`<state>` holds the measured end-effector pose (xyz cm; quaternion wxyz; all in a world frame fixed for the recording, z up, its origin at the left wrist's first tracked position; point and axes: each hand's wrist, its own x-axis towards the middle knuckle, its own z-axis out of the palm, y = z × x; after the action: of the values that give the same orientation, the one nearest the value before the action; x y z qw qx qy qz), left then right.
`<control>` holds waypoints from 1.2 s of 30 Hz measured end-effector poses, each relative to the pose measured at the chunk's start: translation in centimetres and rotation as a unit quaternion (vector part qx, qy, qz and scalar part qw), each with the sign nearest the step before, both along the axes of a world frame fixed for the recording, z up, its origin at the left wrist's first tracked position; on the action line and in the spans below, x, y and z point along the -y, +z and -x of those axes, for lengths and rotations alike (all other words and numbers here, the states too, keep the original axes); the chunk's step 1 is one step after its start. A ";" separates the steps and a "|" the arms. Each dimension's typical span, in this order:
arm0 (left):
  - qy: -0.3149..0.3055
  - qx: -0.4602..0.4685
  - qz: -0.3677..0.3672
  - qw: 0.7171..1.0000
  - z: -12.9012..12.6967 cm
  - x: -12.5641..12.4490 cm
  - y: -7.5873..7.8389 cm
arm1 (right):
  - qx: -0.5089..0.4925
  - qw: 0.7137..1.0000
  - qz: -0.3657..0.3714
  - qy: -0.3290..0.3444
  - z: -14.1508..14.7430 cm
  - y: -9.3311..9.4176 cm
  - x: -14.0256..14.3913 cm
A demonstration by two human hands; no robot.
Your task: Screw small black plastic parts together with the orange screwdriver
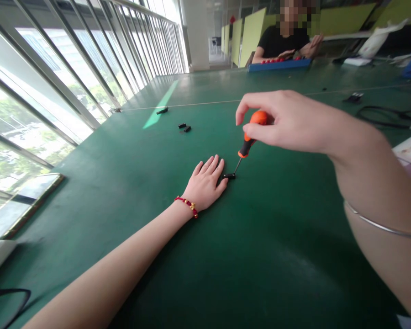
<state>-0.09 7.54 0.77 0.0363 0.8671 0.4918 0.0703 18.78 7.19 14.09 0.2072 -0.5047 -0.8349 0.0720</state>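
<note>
The left hand (205,185) is lying flat on the green surface (277,256), its fingers (216,167) stretched out and close together, clamped on nothing; their tips are pressing right up against a small black part (229,175) sitting on the surface just to their right; the right hand (287,121) is hovering above and to the right, its fingers (260,135) curled and closed around the orange knob of a screwdriver (248,145); the tool's long axis is slanting down and to the left, from the knob under the palm to the thin shaft, whose tip is meeting the black part from its upper right; so the part is sitting between the left fingertips on one side and the blade on the other, with the left hand the nearer of the two; whether the tip is seated in a screw head is too small to tell; two more black pieces (185,127) are lying well apart, farther up the surface.
</note>
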 end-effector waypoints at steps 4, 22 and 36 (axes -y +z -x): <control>0.000 0.001 -0.002 1.000 0.0 0.0 0.0 | 0.015 1.000 -0.014 -0.006 0.0 0.2 0.1; -0.003 0.007 -0.007 1.000 0.2 -0.1 -0.2 | 0.032 0.999 0.004 -0.030 -0.2 0.2 -0.4; 0.000 0.015 0.007 1.000 0.1 0.0 -0.1 | 0.053 0.998 0.015 -0.033 -0.2 0.4 -0.1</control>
<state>-0.23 7.53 0.70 0.0499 0.8656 0.4919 0.0793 18.97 7.30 14.53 0.1577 -0.5380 -0.8265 0.0509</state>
